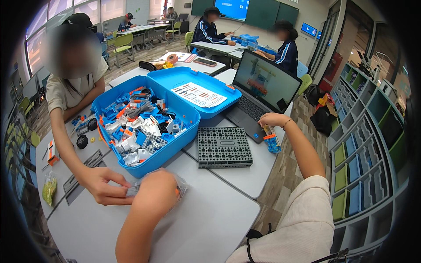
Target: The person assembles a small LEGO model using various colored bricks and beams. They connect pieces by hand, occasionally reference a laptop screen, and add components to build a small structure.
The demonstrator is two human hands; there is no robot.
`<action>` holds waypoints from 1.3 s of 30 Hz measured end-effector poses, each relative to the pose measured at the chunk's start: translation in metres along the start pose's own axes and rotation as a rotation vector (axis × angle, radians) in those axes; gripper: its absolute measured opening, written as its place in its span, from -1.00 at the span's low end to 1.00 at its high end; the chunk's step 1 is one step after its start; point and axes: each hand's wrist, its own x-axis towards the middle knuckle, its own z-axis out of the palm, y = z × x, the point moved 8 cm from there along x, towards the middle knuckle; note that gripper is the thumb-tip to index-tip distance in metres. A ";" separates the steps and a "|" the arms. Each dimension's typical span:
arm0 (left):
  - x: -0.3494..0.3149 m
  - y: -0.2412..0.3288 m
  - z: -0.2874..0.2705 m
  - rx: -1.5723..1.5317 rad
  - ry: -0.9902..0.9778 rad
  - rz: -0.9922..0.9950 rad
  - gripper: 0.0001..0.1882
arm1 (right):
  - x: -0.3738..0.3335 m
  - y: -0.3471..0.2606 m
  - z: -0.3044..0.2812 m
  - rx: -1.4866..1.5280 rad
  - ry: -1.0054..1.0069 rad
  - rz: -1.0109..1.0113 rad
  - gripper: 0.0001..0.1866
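Head — brick model point(272, 142), protruding from right grip point(275, 119)

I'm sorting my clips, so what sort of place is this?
Probably a classroom or building workshop: dark green boards flank a lit screen at the back, and an open blue case full of plastic building parts sits on the table.

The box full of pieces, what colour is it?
The box is bright blue, in the head view.
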 end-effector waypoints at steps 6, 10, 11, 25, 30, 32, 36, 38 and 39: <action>-0.028 -0.039 -0.033 0.139 0.227 -0.222 -0.90 | 0.003 -0.001 0.001 0.002 -0.038 -0.016 -0.72; -0.052 -0.044 -0.066 0.160 0.437 -0.377 -0.91 | 0.004 0.003 0.000 0.029 -0.016 0.007 -0.72; -0.060 -0.040 -0.073 0.144 0.493 -0.404 -0.91 | 0.003 0.005 0.000 0.040 -0.015 0.024 -0.72; -0.115 0.065 -0.106 -0.163 0.289 0.243 -0.75 | -0.009 0.013 -0.005 0.073 0.034 0.057 -0.68; -0.126 0.085 -0.097 -0.271 0.208 0.449 -0.75 | -0.008 0.022 -0.005 0.176 0.092 0.055 -0.64; -0.129 0.089 -0.097 -0.301 0.217 0.497 -0.75 | -0.008 0.024 -0.003 0.202 0.068 0.084 -0.65; -0.131 0.091 -0.098 -0.304 0.256 0.494 -0.75 | -0.007 0.026 -0.001 0.206 0.018 0.139 -0.68; -0.131 0.091 -0.098 -0.307 0.266 0.500 -0.75 | -0.008 0.025 -0.001 0.207 0.035 0.130 -0.69; -0.132 0.091 -0.098 -0.306 0.278 0.505 -0.74 | -0.009 0.024 -0.001 0.211 0.043 0.123 -0.69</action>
